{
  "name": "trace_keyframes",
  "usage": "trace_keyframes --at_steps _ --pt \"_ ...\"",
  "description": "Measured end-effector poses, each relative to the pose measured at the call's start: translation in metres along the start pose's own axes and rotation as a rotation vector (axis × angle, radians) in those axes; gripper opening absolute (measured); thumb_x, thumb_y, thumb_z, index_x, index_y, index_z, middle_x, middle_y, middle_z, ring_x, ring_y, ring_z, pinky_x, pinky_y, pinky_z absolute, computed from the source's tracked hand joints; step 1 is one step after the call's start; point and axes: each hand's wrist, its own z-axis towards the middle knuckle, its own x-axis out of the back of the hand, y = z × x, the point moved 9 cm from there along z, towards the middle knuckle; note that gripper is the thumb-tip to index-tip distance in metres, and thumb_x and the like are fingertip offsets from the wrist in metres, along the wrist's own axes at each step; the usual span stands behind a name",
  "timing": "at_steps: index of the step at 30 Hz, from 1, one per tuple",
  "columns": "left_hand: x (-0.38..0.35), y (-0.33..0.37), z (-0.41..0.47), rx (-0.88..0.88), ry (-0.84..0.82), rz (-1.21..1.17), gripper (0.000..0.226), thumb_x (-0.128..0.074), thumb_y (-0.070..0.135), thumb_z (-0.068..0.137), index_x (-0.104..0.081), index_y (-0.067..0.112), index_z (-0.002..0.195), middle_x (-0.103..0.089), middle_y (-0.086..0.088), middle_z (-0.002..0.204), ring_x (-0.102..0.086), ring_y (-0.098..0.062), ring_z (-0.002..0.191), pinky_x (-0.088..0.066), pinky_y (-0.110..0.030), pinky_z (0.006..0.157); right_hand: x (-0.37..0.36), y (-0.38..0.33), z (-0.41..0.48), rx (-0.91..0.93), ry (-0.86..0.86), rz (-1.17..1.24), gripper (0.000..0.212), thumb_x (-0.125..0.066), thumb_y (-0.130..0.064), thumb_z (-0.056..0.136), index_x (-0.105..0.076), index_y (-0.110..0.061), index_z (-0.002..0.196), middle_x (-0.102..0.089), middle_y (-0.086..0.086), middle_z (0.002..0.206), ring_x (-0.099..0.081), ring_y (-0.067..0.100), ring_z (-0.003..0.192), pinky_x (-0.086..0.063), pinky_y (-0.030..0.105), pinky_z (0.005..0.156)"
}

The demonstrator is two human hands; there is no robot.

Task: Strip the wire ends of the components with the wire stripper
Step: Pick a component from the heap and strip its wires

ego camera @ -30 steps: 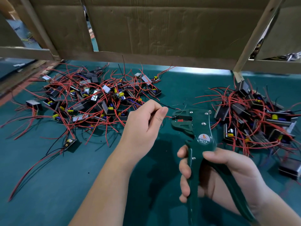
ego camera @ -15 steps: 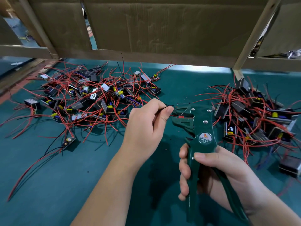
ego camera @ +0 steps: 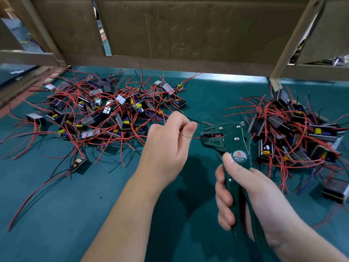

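Here, left hand (ego camera: 166, 142) pinching red wire (ego camera: 196, 138), right hand (ego camera: 251, 195) squeezing stripper (ego camera: 228, 140)

Dark green wire stripper (ego camera: 236, 140); red wire (ego camera: 196, 138); teal table (ego camera: 56, 205); black components (ego camera: 120, 118) with yellow parts; brown cardboard (ego camera: 188, 31).

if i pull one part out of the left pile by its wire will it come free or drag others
Probably drags neighbours: the red wires in the left pile cross and loop over each other. The wires look thin and floppy, curving loosely on the mat. The small parts likely weigh little, so they would slide.
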Motion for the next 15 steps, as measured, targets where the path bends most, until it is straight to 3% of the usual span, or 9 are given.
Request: trace_keyframes --at_steps 3,7,10,15 --pt "-0.006 -0.003 -0.003 0.015 -0.037 -0.011 0.02 -0.032 0.044 0.099 -0.041 0.028 0.091 -0.043 0.002 0.055 -0.043 -0.027 0.055 -0.026 -0.031 0.057 0.006 -0.005 0.005 0.051 0.051 -0.07 0.039 -0.076 -0.044 0.072 -0.058 -0.01 0.069 -0.042 0.013 0.054 -0.04 0.023 0.034 -0.041 0.031 0.041" --pt "0.006 -0.018 -0.001 0.087 0.058 -0.053 0.016 -0.036 0.035 0.099 -0.041 0.028 0.086 -0.049 0.01 0.061 -0.043 -0.015 0.051 -0.033 -0.033 0.051 0.02 -0.024 0.008 0.178 0.057 0.022 0.029 -0.068 -0.038 0.072 -0.063 -0.009 0.075 -0.051 0.014 0.061 -0.051 0.028 0.046 -0.048 0.039 0.046" --pt "0.011 -0.025 0.001 0.118 0.086 -0.091 0.017 -0.039 0.033 0.098 -0.043 0.025 0.084 -0.052 0.006 0.065 -0.048 -0.016 0.054 -0.039 -0.031 0.053 0.031 -0.04 0.006 0.287 0.033 0.135 0.026 -0.064 -0.031 0.073 -0.064 -0.009 0.086 -0.059 0.014 0.073 -0.059 0.031 0.061 -0.056 0.044 0.06" --pt "-0.002 -0.012 -0.002 0.076 0.034 -0.092 0.016 -0.046 0.029 0.097 -0.046 0.023 0.083 -0.047 0.006 0.056 -0.043 -0.011 0.05 -0.031 -0.018 0.05 0.021 -0.039 0.006 0.327 -0.066 0.116 0.068 -0.085 -0.033 0.053 -0.066 0.001 0.108 -0.063 0.025 0.101 -0.063 0.038 0.07 -0.055 0.051 0.07"
